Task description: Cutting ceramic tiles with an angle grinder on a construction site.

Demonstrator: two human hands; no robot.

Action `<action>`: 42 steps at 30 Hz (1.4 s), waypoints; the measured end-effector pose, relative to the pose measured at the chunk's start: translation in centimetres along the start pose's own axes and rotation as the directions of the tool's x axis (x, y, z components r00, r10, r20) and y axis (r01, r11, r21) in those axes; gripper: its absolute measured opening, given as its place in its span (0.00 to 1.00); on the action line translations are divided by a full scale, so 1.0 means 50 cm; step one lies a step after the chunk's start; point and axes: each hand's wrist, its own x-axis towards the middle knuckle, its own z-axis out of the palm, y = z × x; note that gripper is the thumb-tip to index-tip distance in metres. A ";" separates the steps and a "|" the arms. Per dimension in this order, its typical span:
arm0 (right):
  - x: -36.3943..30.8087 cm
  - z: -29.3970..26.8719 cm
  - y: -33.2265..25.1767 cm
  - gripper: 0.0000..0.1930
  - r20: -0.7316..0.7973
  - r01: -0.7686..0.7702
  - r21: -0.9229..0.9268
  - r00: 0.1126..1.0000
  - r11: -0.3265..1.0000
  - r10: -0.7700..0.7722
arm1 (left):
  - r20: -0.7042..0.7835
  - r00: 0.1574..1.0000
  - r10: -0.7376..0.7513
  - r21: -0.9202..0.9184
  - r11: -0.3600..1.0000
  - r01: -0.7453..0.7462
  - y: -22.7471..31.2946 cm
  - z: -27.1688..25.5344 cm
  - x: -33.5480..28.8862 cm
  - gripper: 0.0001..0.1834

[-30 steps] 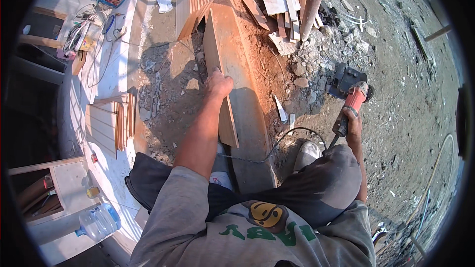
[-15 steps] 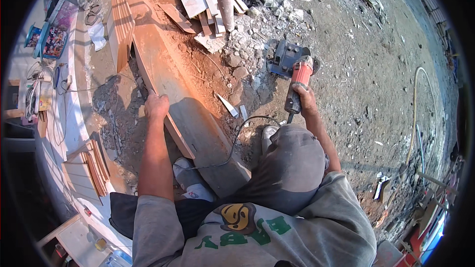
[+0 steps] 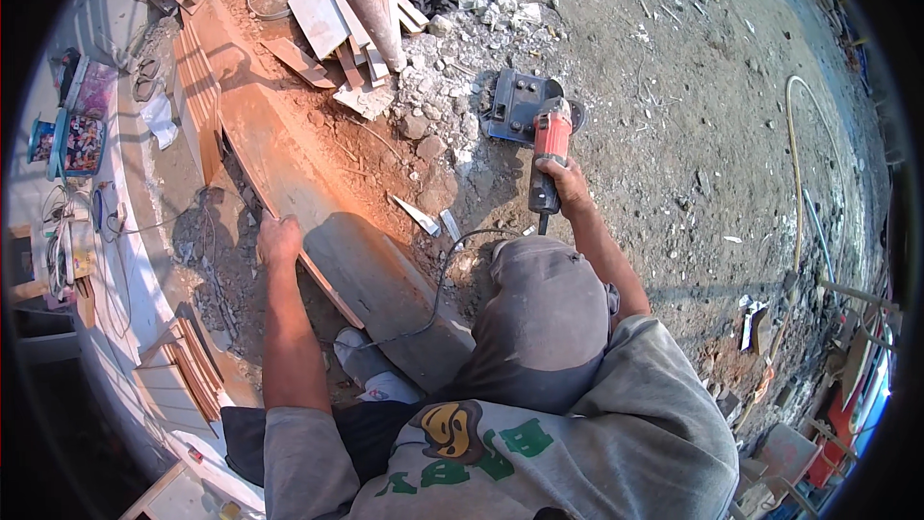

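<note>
My right hand (image 3: 570, 185) is wrapped around the dark rear grip of a red angle grinder (image 3: 552, 135), held out over the rubble ground. At the grinder's head sits a dark bracket (image 3: 520, 104) with several bolts and a blue edge; part of the round disc shows to its right. My left hand (image 3: 279, 238) is closed on the edge of a long, narrow tile strip (image 3: 330, 287) with a reddish edge. That strip lies along the left side of a wide, dust-covered plank (image 3: 371, 260). From the grinder, a black cord (image 3: 441, 294) curves back across the plank.
Stacked tile pieces (image 3: 197, 87) lean at the plank's far left, and another stack (image 3: 188, 366) stands at lower left. Beyond the plank are broken stones (image 3: 430, 147), offcuts (image 3: 322, 14) and a slanting pole (image 3: 361, 0). A hose (image 3: 797, 169) lies at right.
The view has shifted, so most of the scene sits farther left. My left hand and the tile strip have come slightly nearer, and the strip's edge face looks thinner. Both grips are unchanged.
</note>
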 end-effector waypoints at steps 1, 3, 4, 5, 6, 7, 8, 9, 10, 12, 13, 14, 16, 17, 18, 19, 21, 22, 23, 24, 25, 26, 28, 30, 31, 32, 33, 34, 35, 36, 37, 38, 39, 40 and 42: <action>0.000 -0.008 0.006 0.21 -0.006 0.000 0.003 1.000 1.000 0.000 | -0.010 1.000 -0.001 -0.020 1.000 0.001 0.000 0.001 0.002 0.28; 0.008 -0.015 0.026 0.24 -0.004 -0.017 -0.016 1.000 1.000 0.017 | -0.015 1.000 -0.003 -0.027 1.000 0.003 -0.025 0.010 0.022 0.28; 0.008 -0.017 0.035 0.26 -0.029 -0.013 -0.053 1.000 0.999 0.012 | -0.015 1.000 -0.005 -0.037 0.999 0.004 -0.040 0.015 0.032 0.28; 0.008 -0.026 0.038 0.26 -0.035 -0.015 -0.052 0.999 0.999 0.013 | -0.010 1.000 -0.001 -0.036 0.999 0.000 -0.026 0.013 0.025 0.28; 0.009 -0.034 0.041 0.25 -0.039 -0.015 -0.058 0.999 0.998 0.012 | 0.003 1.000 0.005 -0.038 0.999 -0.005 -0.012 0.010 0.015 0.28; 0.010 -0.042 0.044 0.25 -0.044 -0.015 -0.065 0.999 0.998 0.012 | 0.015 1.000 0.011 -0.041 0.999 -0.011 0.001 0.008 0.007 0.28; 0.006 -0.038 0.041 0.25 -0.043 -0.016 -0.062 0.999 0.998 0.014 | 0.014 1.000 0.011 -0.038 0.999 -0.010 0.003 0.005 0.002 0.28; 0.003 -0.034 0.037 0.24 -0.038 -0.029 -0.100 0.999 0.995 0.025 | 0.006 1.000 0.006 -0.045 0.999 -0.006 0.005 0.003 -0.001 0.27; 0.000 -0.031 0.033 0.23 -0.034 -0.041 -0.138 0.999 0.990 0.037 | -0.002 1.000 0.001 -0.051 0.999 -0.002 0.005 0.002 -0.002 0.27; 0.008 -0.041 0.052 0.26 -0.059 -0.035 -0.218 0.998 0.975 0.022 | -0.006 1.000 -0.013 -0.084 0.996 0.012 -0.013 0.008 0.012 0.27; 0.013 -0.053 0.063 0.29 -0.087 -0.032 -0.298 0.996 0.954 0.006 | -0.004 1.000 -0.025 -0.116 0.993 0.025 -0.023 0.012 0.021 0.27; 0.011 -0.054 0.063 0.29 -0.083 -0.033 -0.297 0.997 0.954 0.009 | -0.006 1.000 -0.029 -0.114 0.993 0.028 -0.023 0.011 0.020 0.27; 0.008 -0.056 0.059 0.31 -0.109 -0.109 -0.285 0.991 0.952 0.081 | -0.015 1.000 -0.007 -0.105 0.994 0.005 -0.022 0.011 0.015 0.27; 0.009 -0.054 0.060 0.31 -0.095 -0.110 -0.286 0.992 0.952 0.086 | -0.023 1.000 -0.019 -0.101 0.995 0.016 -0.025 0.007 0.013 0.27; 0.013 -0.054 0.060 0.32 -0.131 -0.108 -0.378 0.989 0.919 0.063 | 0.014 1.000 -0.027 -0.156 0.987 0.029 -0.025 0.003 0.010 0.28; 0.016 -0.056 0.059 0.33 -0.161 -0.107 -0.467 0.986 0.878 0.035 | 0.048 0.998 -0.036 -0.210 0.977 0.046 -0.025 0.001 0.008 0.30; -0.010 -0.037 0.018 0.36 -0.236 -0.083 -0.749 0.960 0.657 -0.148 | 0.067 0.995 -0.078 -0.271 0.958 0.093 -0.027 0.011 0.003 0.33; -0.017 -0.031 0.002 0.37 -0.211 -0.043 -0.800 0.954 0.599 -0.213 | 0.071 0.988 -0.135 -0.325 0.934 0.151 -0.044 0.024 0.014 0.37; -0.015 -0.016 -0.008 0.36 -0.172 0.035 -0.834 0.932 0.550 -0.320 | 0.068 0.993 -0.097 -0.366 0.923 0.115 -0.098 0.041 0.045 0.41; -0.013 -0.061 -0.020 0.34 -0.166 0.055 -0.825 0.928 0.562 -0.334 | 0.060 0.989 -0.132 -0.395 0.907 0.145 -0.027 0.062 0.010 0.45; -0.012 -0.050 -0.041 0.32 -0.129 0.105 -0.806 0.929 0.583 -0.346 | 0.082 0.990 -0.116 -0.454 0.880 0.141 -0.034 0.064 0.011 0.47; -0.022 -0.003 -0.077 0.32 -0.025 0.158 -0.819 0.951 0.552 -0.310 | 0.093 0.986 -0.136 -0.487 0.858 0.164 -0.061 0.065 0.015 0.49; -0.032 0.049 -0.140 0.28 0.166 0.246 -0.816 0.966 0.523 -0.197 | 0.121 0.981 -0.151 -0.530 0.826 0.193 -0.084 0.065 0.008 0.51; -0.037 0.102 -0.175 0.26 0.260 0.287 -0.767 0.957 0.573 -0.131 | 0.190 0.978 -0.083 -0.570 0.802 0.179 -0.074 0.048 -0.016 0.55; -0.044 0.132 -0.193 0.25 0.346 0.312 -0.709 0.935 0.633 -0.073 | 0.199 0.976 -0.094 -0.579 0.792 0.194 -0.065 0.044 -0.030 0.55; -0.058 0.159 -0.223 0.25 0.350 0.314 -0.721 0.934 0.617 -0.066 | 0.137 0.987 -0.085 -0.610 0.777 0.152 -0.052 0.038 -0.046 0.57; -0.074 0.190 -0.254 0.23 0.457 0.422 -0.758 0.888 0.497 -0.057 | 0.072 0.994 -0.080 -0.637 0.763 0.108 -0.053 0.036 -0.054 0.58; -0.090 0.238 -0.274 0.22 0.570 0.536 -0.756 0.821 0.376 -0.025 | 0.048 0.998 -0.028 -0.630 0.775 0.052 -0.085 0.038 -0.046 0.57; -0.102 0.270 -0.294 0.22 0.567 0.532 -0.766 0.824 0.360 -0.009 | 0.064 0.997 -0.037 -0.640 0.765 0.070 -0.087 0.045 -0.055 0.57; -0.113 0.301 -0.312 0.22 0.620 0.584 -0.765 0.782 0.271 0.066 | 0.044 0.998 -0.035 -0.672 0.739 0.056 -0.078 0.046 -0.067 0.57; -0.121 0.338 -0.315 0.22 0.666 0.641 -0.745 0.731 0.186 0.147 | 0.017 0.999 -0.038 -0.701 0.712 0.039 -0.080 0.047 -0.074 0.56; -0.132 0.382 -0.306 0.22 0.669 0.647 -0.743 0.726 0.170 0.159 | 0.031 0.998 -0.051 -0.690 0.721 0.058 -0.106 0.058 -0.064 0.53; -0.140 0.420 -0.293 0.23 0.687 0.655 -0.727 0.696 0.205 0.211 | 0.039 0.997 -0.060 -0.703 0.708 0.070 -0.119 0.079 -0.064 0.53; -0.144 0.458 -0.277 0.24 0.701 0.659 -0.713 0.663 0.241 0.261 | 0.046 0.996 -0.080 -0.720 0.688 0.089 -0.132 0.102 -0.064 0.51; -0.145 0.552 -0.214 0.30 0.771 0.779 -0.617 0.570 0.113 0.283 | -0.053 0.984 -0.167 -0.729 0.680 0.076 -0.190 0.165 -0.058 0.47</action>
